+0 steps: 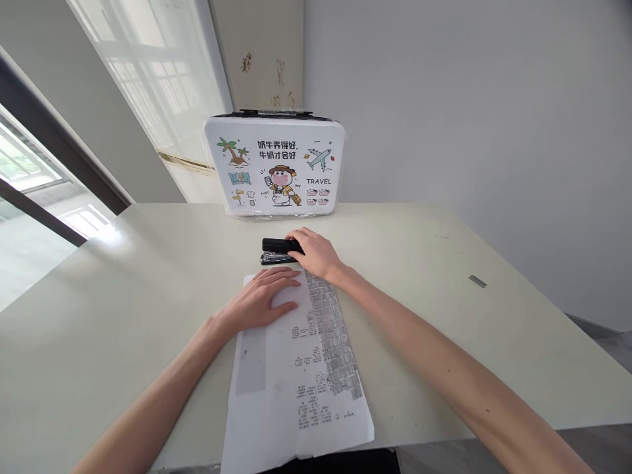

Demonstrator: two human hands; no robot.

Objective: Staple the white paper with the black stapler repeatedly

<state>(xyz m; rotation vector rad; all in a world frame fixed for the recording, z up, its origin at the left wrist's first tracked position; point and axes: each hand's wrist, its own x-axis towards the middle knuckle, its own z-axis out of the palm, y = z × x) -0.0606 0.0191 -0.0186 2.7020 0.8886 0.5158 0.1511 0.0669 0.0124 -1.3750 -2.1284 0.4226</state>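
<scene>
A black stapler (277, 250) lies sideways on the table, its nose toward the left. My right hand (316, 252) is closed around its right end, the fingers over the top arm. Just below, my left hand (261, 297) lies flat with fingers stretched on a white printed paper (281, 415). The paper runs from near the stapler to the table's front edge. Many silver staples (336, 342) cover the paper's right side in overlapping rows. The stapler stands beyond the paper's top edge; whether they touch is hard to tell.
A white case (281, 164) with cartoon prints and a black handle stands upright at the back of the pale table (434, 296). A small grey metal strip (477, 282) rests at the right. Behind are a grey wall and, at the left, a glossy white cabinet (158, 79).
</scene>
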